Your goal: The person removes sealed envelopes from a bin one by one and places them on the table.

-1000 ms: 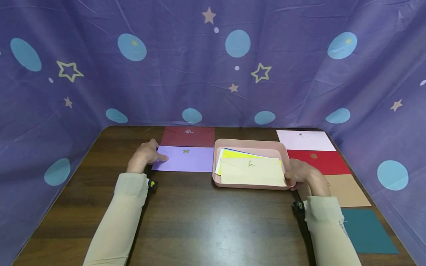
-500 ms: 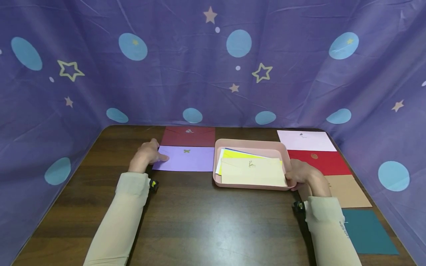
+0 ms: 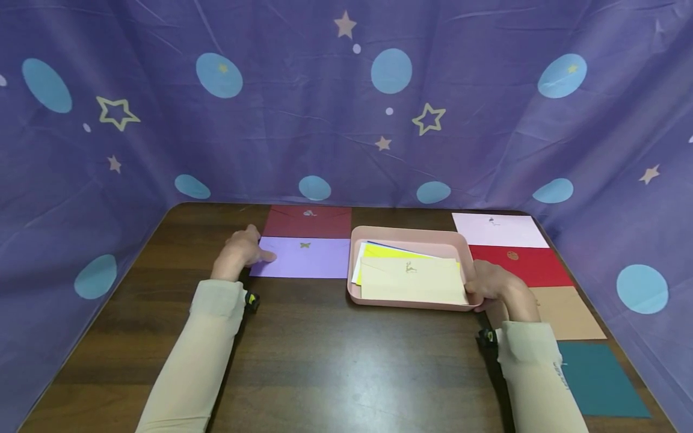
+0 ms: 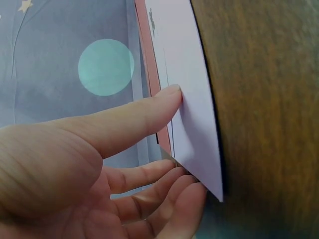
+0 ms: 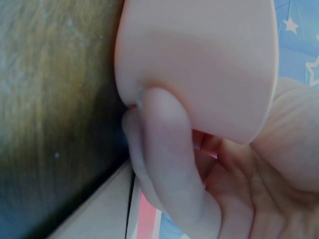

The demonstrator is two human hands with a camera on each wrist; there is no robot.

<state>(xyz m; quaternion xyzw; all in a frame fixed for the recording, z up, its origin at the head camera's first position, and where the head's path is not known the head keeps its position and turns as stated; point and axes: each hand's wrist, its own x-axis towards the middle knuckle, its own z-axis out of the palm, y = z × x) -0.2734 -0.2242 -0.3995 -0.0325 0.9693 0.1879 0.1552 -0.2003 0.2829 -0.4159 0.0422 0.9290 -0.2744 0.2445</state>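
Flat on the table, a lilac envelope (image 3: 308, 258) with a small gold emblem lies at my left hand (image 3: 240, 249). In the left wrist view the thumb (image 4: 167, 99) presses on its face while the fingertips (image 4: 192, 191) meet its short edge; whether they reach underneath is hard to see. My right hand (image 3: 495, 285) grips the near right corner of a pink tray (image 3: 403, 235), fingers (image 5: 167, 129) curled against the outer wall and bottom edge. Inside the tray are a cream envelope (image 3: 408, 282) on top, a yellow envelope (image 3: 390, 251) and others mostly covered.
A maroon envelope (image 3: 308, 221) lies behind the lilac one. Along the right side run a pale pink envelope (image 3: 503, 230), a red envelope (image 3: 520, 264), a tan envelope (image 3: 571, 313) and a teal envelope (image 3: 603, 379). A purple curtain (image 3: 325, 96) surrounds the brown table (image 3: 346, 361).
The head view shifts slightly. Both hands, the tray and the envelopes keep their places relative to one another.
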